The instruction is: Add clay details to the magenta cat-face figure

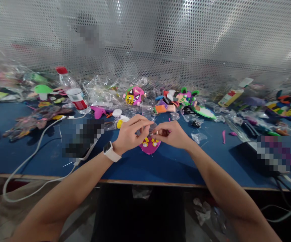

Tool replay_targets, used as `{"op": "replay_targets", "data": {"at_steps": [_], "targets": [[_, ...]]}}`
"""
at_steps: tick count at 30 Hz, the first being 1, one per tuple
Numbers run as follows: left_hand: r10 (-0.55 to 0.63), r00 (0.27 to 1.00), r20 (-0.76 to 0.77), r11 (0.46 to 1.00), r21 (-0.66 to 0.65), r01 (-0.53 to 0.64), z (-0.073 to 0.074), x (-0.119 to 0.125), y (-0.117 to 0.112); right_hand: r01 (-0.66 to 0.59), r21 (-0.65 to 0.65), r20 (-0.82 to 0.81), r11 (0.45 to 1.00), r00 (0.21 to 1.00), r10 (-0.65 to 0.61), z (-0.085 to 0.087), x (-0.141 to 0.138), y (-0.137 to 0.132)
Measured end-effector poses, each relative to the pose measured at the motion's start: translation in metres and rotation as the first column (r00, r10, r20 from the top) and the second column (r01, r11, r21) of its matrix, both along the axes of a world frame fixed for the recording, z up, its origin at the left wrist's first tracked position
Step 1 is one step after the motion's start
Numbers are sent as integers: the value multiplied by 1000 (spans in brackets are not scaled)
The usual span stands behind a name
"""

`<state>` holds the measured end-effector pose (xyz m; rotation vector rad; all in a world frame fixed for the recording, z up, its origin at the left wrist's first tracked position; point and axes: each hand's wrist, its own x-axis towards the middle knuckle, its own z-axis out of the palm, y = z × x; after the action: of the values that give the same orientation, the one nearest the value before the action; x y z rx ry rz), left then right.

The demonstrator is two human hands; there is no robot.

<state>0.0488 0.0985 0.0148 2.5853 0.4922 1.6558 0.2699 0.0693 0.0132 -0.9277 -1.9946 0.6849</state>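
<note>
A flat magenta clay piece [149, 149] with yellow and white round bits on it lies on the blue table, just below my fingertips. My left hand [131, 133], with a white-strapped watch [111, 151] at the wrist, reaches over its upper left side. Its thumb and fingers are bent together, and what they hold, if anything, is too small to make out. From the other side my right hand [173, 134] comes in with thumb and fingers pinched. A tiny pale bit shows at that pinch, but I cannot tell its kind. The fingertips partly cover the piece's top edge.
Behind my hands are a colourful clay cat face [134, 96], a green-eared clay figure [188, 97] and clear plastic wrappers [105, 87]. Left stand a red-capped bottle [75, 94] and a phone [85, 137] with a white cable [38, 148]. A yellow-labelled container [231, 97] leans at right.
</note>
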Motion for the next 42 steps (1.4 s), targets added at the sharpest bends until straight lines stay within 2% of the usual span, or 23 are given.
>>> {"op": "replay_targets", "data": {"at_steps": [2,5,8,13,26,36,42], "targets": [[41,999,-27,999,7,-41,-1,0,2,-15,128,150,992,989,-4,2,1,-3],[77,994,-74,997,10,-76,-3,1,5,-117,201,339,973,940,42,4,1,-9],[79,993,-91,997,12,-79,-6,2,6,-175,194,439,965,896,74,5,-1,-14],[96,991,-95,995,16,-95,-9,3,6,-194,144,516,970,852,94,6,-4,-18],[76,993,-93,997,42,-72,-11,2,7,-192,139,585,971,807,76,6,-8,-18],[60,994,-93,997,54,-55,-10,2,7,-221,235,608,946,793,34,2,-6,-18],[57,994,-90,997,61,-52,-10,2,7,-232,231,630,945,776,36,4,-6,-19]]}}
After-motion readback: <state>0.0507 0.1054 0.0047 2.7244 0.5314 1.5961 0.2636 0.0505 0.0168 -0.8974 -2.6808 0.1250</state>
